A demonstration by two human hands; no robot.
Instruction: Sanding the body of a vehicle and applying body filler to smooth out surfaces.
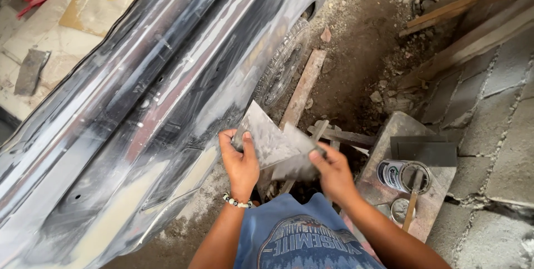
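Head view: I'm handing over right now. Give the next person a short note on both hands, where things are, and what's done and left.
Left hand: gripping the wide grey spreader by its left edge.
Right hand: holding a second, smaller spreader against the first one's lower edge.
Car panel: to the left, sanded, with pale filler patches low down.
Open can with a stick in it and its lid sit on the block at right.
Done: some filler already on the panel.
Left: cannot tell how much more the panel needs.
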